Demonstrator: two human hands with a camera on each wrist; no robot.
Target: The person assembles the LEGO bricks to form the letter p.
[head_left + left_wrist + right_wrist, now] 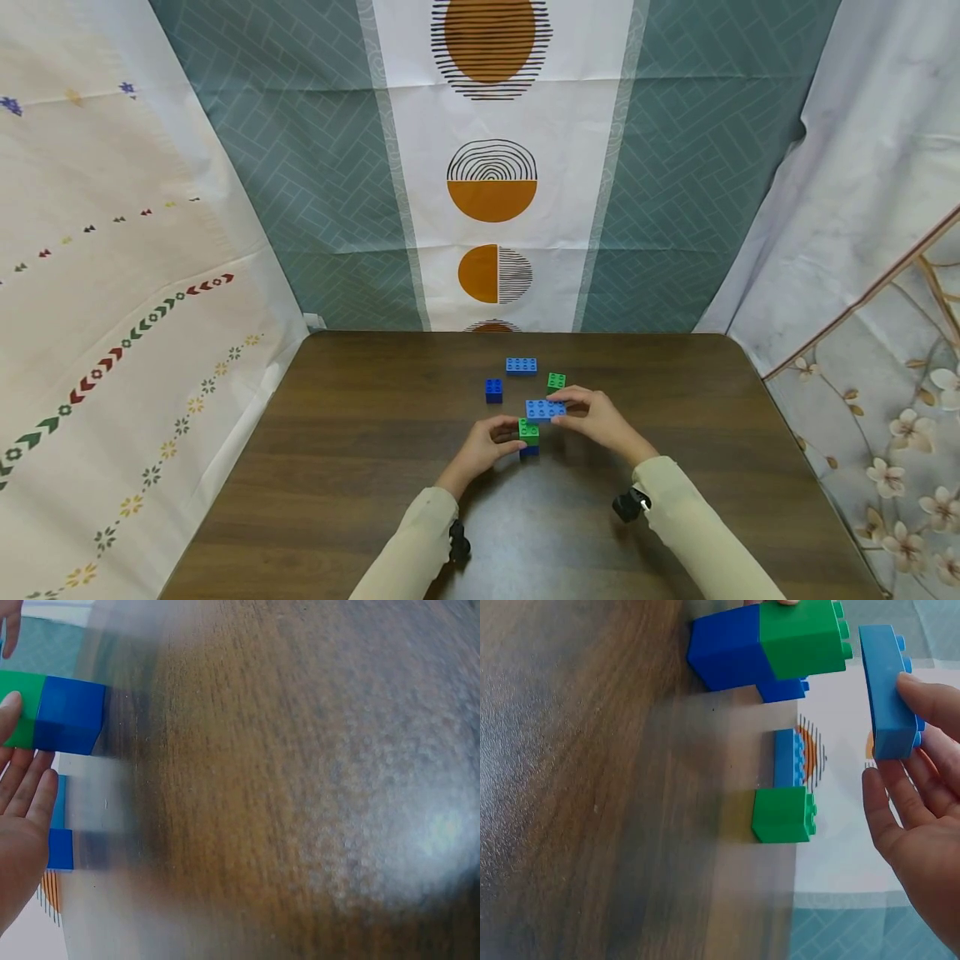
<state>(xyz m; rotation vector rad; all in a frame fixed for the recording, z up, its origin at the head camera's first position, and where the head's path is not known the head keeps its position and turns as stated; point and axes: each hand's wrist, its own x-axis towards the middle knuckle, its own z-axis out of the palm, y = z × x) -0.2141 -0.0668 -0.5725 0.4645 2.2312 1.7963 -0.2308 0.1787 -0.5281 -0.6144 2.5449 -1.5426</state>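
Note:
My left hand (482, 454) pinches a green building block (528, 432) that sits on top of a dark blue block (529, 451) on the table. In the left wrist view, the thumb lies on the side of the green block. A long light blue block (545, 410) is held between the thumb and fingers of my right hand (600, 417), above and slightly right of the stack. From the right wrist view, a gap shows between this light blue block (889, 694) and the studs of the green block (802, 637).
Behind the hands stand a small dark blue block (493, 391), another long light blue block (521, 366) and a second green block (556, 382). They rest on a brown wooden table (360, 417). Patterned cloths (315, 167) hang at the back and sides.

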